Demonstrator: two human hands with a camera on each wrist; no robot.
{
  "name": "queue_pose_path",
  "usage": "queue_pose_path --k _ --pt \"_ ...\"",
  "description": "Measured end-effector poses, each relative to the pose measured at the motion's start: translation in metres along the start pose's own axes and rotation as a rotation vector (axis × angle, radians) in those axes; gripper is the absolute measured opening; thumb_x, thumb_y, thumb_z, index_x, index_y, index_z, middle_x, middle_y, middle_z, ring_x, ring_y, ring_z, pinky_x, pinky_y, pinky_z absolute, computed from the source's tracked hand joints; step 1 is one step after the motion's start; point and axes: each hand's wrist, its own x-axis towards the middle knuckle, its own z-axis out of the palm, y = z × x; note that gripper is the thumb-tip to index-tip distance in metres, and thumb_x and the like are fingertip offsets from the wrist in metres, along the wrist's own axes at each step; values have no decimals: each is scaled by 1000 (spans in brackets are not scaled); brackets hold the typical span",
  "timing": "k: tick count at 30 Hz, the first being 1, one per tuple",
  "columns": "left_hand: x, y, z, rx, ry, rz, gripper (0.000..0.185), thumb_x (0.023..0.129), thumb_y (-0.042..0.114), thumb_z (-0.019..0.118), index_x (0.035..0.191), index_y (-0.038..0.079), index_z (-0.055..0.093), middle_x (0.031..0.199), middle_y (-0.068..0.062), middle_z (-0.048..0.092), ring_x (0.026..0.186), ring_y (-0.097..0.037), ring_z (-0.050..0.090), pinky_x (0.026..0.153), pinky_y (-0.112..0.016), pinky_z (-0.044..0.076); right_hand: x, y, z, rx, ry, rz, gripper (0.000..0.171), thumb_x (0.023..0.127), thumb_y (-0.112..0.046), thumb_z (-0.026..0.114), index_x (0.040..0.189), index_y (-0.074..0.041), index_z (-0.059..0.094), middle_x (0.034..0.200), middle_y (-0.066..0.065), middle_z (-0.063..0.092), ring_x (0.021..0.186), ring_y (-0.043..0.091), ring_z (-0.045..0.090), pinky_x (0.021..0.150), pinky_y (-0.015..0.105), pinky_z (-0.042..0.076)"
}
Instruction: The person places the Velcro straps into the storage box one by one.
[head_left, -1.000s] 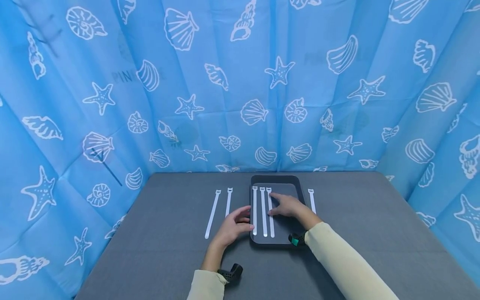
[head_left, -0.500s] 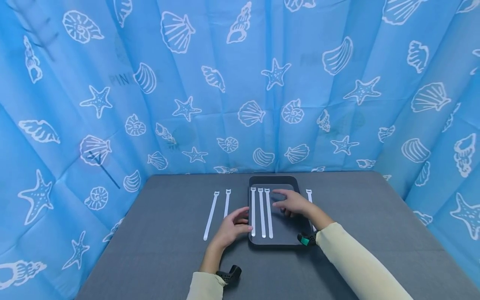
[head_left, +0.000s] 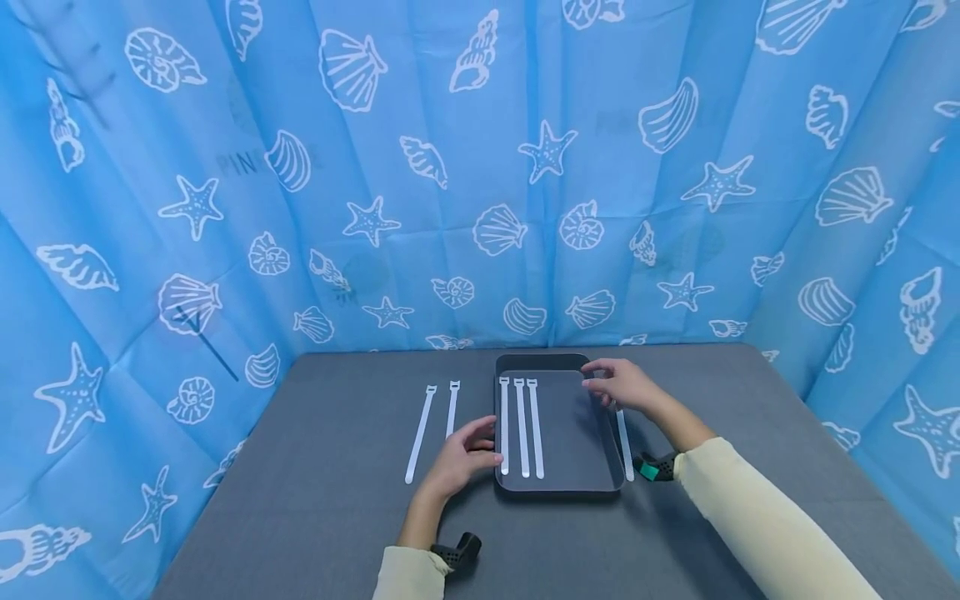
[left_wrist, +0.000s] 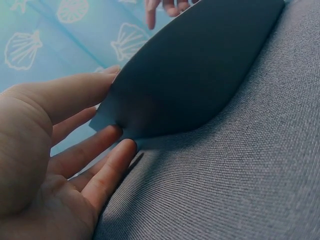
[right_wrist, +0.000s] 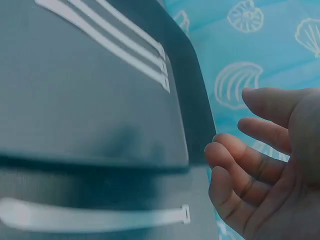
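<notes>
A dark grey tray (head_left: 570, 442) lies on the table. Three white cable straps with slotted heads, among them a middle strap (head_left: 522, 429), lie side by side inside its left half. My left hand (head_left: 457, 458) touches the tray's left wall; in the left wrist view its thumb (left_wrist: 85, 92) is at the rim and its fingertips (left_wrist: 127, 147) are low on the outer wall. My right hand (head_left: 626, 385), loosely bent and holding nothing, hovers over the tray's far right corner. Another strap (head_left: 625, 446) lies on the table right of the tray, its head hidden by the right hand in the head view.
Two more white straps, an outer one (head_left: 420, 437) and an inner one (head_left: 452, 408), lie on the grey table (head_left: 322, 483) left of the tray. A blue shell-patterned curtain (head_left: 480, 183) hangs behind the table and along both sides.
My right hand has moved away from the third strap in the tray, going right and slightly up to the tray's far right corner. The left hand stays against the tray.
</notes>
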Motion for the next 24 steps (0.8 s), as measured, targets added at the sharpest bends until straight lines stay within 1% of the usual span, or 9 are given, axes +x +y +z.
queue_pose_path --k 4,9,11,15,18,20,22,24 --pt "0 1 0 -1 -1 -7 61 88 13 72 143 10 47 135 -13 53 113 -28 56 91 -41 49 -2 12 -10 2 12 7 41 97 -14 58 131 8 52 87 20 64 67 30 62 54 39 50" --pt "-1 2 0 -1 -3 -2 61 88 14 72 143 9 47 135 -15 52 113 -29 56 91 -42 50 -3 30 -16 -24 25 32 40 96 -10 58 129 10 52 82 20 61 63 27 60 54 36 48" --pt "-1 1 -1 -2 -3 -2 60 88 13 72 143 10 47 135 -15 52 113 -29 56 90 -41 50 -3 38 -15 -39 26 42 39 96 -10 58 128 10 52 80 19 61 62 26 59 54 37 49" --pt "-1 1 -1 -9 3 2 61 87 12 72 143 9 48 135 -16 53 114 -30 55 90 -40 49 -3 55 -12 -46 13 89 41 95 -11 61 129 9 52 80 13 61 63 24 59 55 34 49" --pt "-2 2 -1 -11 2 13 61 87 9 72 143 6 47 135 -19 53 114 -33 55 90 -40 49 -3 66 -8 -68 1 124 45 92 -11 64 130 9 51 73 7 59 60 19 57 54 31 49" --pt "-4 7 0 -10 -3 15 61 88 7 71 143 4 46 135 -21 52 114 -35 54 90 -41 49 -3 72 -6 -83 4 139 48 89 -10 67 130 10 50 68 6 58 58 17 55 53 31 49" --pt "-6 14 0 -13 -9 17 60 88 5 70 142 1 46 135 -24 51 114 -37 54 90 -41 49 -3 75 -4 -106 18 148 52 86 -9 70 129 10 50 68 9 58 59 20 56 54 34 50" --pt "-8 21 1 -17 -13 15 59 88 4 69 142 0 45 135 -26 50 114 -39 53 90 -42 49 -3 75 -2 -148 43 143 54 83 -9 73 128 9 51 83 19 62 72 30 61 66 42 52"
